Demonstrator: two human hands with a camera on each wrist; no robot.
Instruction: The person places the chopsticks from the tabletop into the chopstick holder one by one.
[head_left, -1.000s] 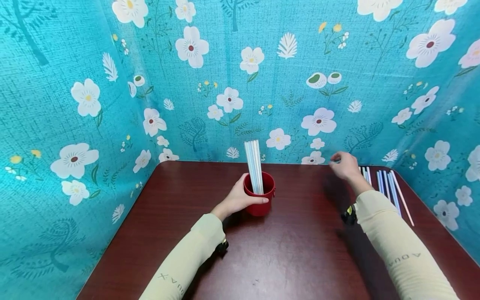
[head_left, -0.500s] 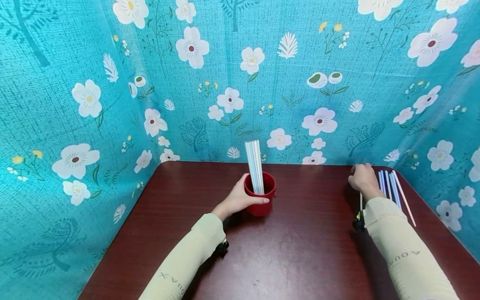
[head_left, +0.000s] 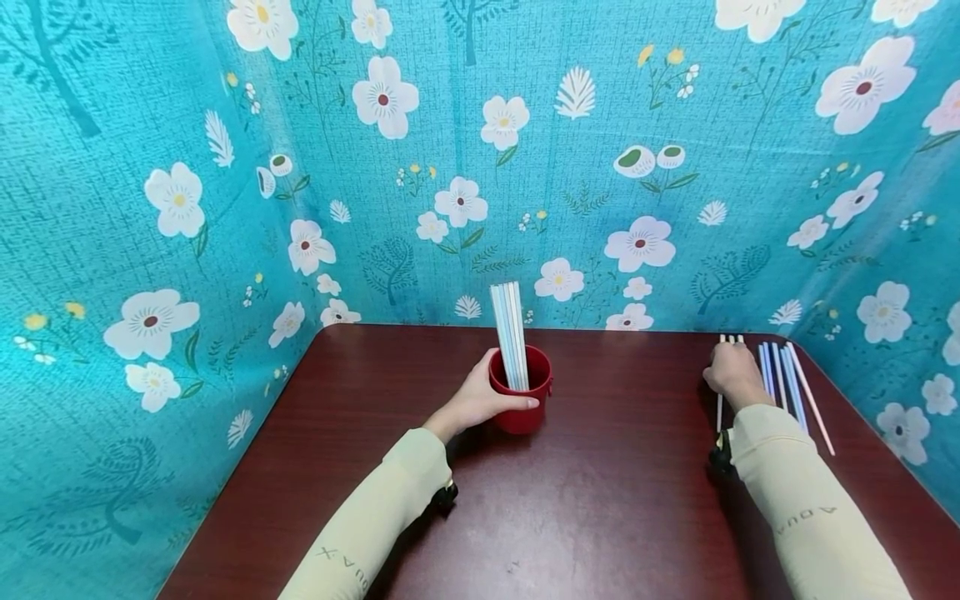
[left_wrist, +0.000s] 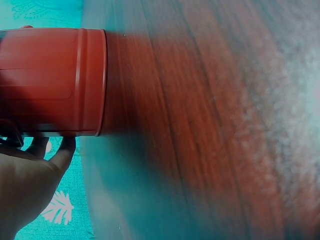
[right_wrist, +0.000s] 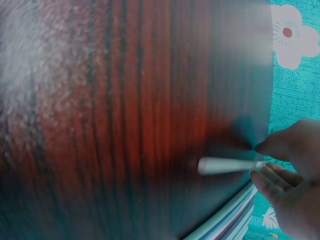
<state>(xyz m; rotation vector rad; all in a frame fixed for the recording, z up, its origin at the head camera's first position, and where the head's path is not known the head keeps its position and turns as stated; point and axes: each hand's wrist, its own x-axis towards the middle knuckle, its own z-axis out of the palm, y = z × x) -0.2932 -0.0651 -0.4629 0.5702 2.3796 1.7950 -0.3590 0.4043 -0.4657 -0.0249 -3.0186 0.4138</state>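
From my right wrist camera I get what the head view hides under the knuckles: 1 white stick (right_wrist: 227,165) running up to the fingers of my right hand (head_left: 733,371), with more sticks lying alongside. The thumb stands apart from the fingertips there, a gap showing between them; the picture is dim, so whether the fingers touch that stick I can't quite say. The head view, in turn, gives me 3 pale stick tips (head_left: 722,339) poking out beyond the hand, and the coloured sticks (head_left: 795,387), blue and pink, laid just to its right on the table (head_left: 600,483).

My left hand (head_left: 480,398) is wrapped round the red bucket (head_left: 521,417), thumb across the near side below the rim. The bucket stands upright near the middle of the table, and a bundle of pale sticks (head_left: 510,333) leans inside it, seen only from the head. My left wrist camera shows the bucket's wall with fingertips against it.

My right arm reaches far forward, hand bent down over the sticks. Compared with 1.0 s ago, that hand has moved right; the left hand and bucket match.
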